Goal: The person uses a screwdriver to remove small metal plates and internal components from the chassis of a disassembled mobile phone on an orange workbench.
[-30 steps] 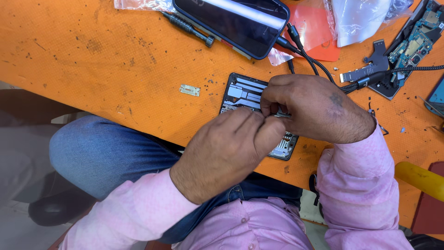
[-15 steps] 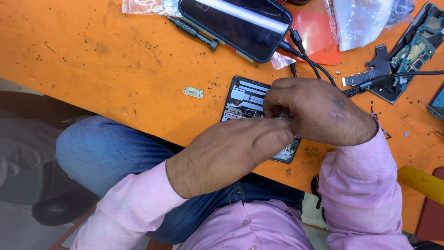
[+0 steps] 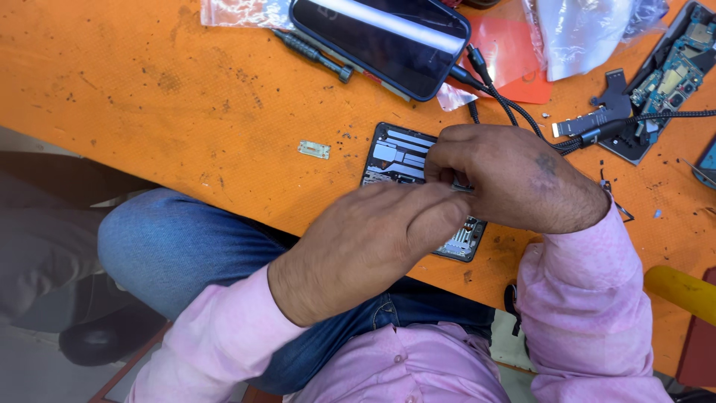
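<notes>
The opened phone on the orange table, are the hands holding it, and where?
Both hands, left hand and right hand, meet over the middle of the opened phone. What the fingertips pinch there is hidden; a firm hold cannot be told.

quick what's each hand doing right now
Left hand: fingers curled shut over the opened phone; any held thing is hidden.
Right hand: fingers pinched at the same spot; contents cannot be told.

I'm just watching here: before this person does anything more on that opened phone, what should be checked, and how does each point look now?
1. Opened phone lies flat on the orange table: ok.
2. Both hands on it, left hand and right hand: ok.
3. What the fingers pinch: cannot tell, hidden.
4. Braided cable runs close behind the right hand: not ok.
5. Small metal plate lies apart, in plain sight: ok.
6. Screwdriver lies nearby on the table: ok.
</notes>
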